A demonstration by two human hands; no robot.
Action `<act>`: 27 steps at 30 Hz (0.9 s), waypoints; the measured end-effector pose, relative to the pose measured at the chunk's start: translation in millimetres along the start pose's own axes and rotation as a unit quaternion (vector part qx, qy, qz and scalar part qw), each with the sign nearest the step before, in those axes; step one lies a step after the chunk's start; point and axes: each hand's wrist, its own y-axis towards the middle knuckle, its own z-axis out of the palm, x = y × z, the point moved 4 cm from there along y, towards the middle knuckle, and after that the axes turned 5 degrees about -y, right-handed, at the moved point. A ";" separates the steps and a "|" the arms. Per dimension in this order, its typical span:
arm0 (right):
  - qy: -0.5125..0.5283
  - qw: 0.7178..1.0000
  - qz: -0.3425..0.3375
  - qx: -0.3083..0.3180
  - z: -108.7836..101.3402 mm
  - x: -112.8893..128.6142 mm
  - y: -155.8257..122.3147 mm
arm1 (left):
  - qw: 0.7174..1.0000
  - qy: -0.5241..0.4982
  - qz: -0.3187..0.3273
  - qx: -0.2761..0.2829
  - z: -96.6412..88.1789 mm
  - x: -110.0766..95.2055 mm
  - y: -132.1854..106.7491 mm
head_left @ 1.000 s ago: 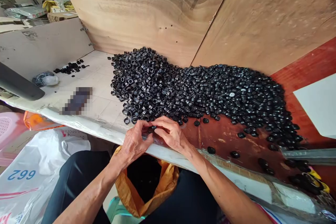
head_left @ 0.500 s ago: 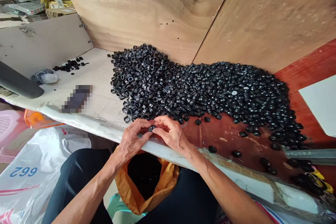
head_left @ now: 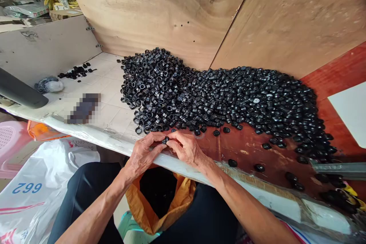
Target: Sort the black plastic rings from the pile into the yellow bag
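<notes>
Between my two hands, above the bench's front edge, is a small black plastic part [head_left: 165, 140], partly covered by the fingertips. My left hand [head_left: 145, 152] pinches it from the left, thumb below and fingers above. From the other side my right hand [head_left: 187, 148] grips it with thumb and forefinger. Just beyond the fingers lies a large heap of black plastic rings [head_left: 151, 87], which runs on to the right into a heap of black round caps [head_left: 251, 99]. Below the hands an orange sack [head_left: 134, 202] stands open between the knees, its inside dark.
A wooden board [head_left: 171, 11] backs the bench [head_left: 111, 118]. On the left are a blurred dark object [head_left: 84, 109], a grey pipe [head_left: 23, 87] and a small scatter of black pieces [head_left: 76, 71]. A white sack [head_left: 42, 187] and a pink stool [head_left: 13, 141] stand below left.
My right hand has shifted slightly, its fingers lying flatter and closer over the small black part. The left hand stays almost in place. The heaps look the same.
</notes>
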 end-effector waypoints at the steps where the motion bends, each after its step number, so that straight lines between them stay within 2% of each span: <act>1: -0.014 1.000 0.005 0.003 1.1 -1.3 -0.1 | 1.000 0.000 0.004 0.003 0.1 -0.7 0.0; 3: -0.029 0.999 0.014 0.004 1.8 -2.2 -0.1 | 1.000 0.002 0.004 0.003 0.3 -1.5 -0.2; 6: 0.009 1.000 0.029 -0.001 -1.3 0.8 0.4 | 1.000 0.000 -0.023 -0.012 0.8 0.8 -1.5; 10: 0.029 0.999 0.034 0.030 -3.9 7.7 1.6 | 0.998 0.001 -0.053 -0.044 0.5 5.5 -4.3; 14: 0.059 0.997 0.045 0.011 -8.2 9.9 2.8 | 0.997 -0.007 -0.061 -0.046 1.3 7.4 -5.5; 17: 0.061 0.997 0.044 0.031 -7.6 10.1 3.0 | 0.997 -0.012 -0.062 -0.053 1.1 7.8 -5.5; 23: 0.054 0.998 0.021 0.010 -5.9 8.1 5.1 | 0.998 0.008 -0.036 -0.041 -0.3 5.9 -4.0; 27: 0.069 0.996 0.060 0.022 -3.5 7.4 6.6 | 0.999 0.033 0.013 -0.030 0.6 5.1 -5.1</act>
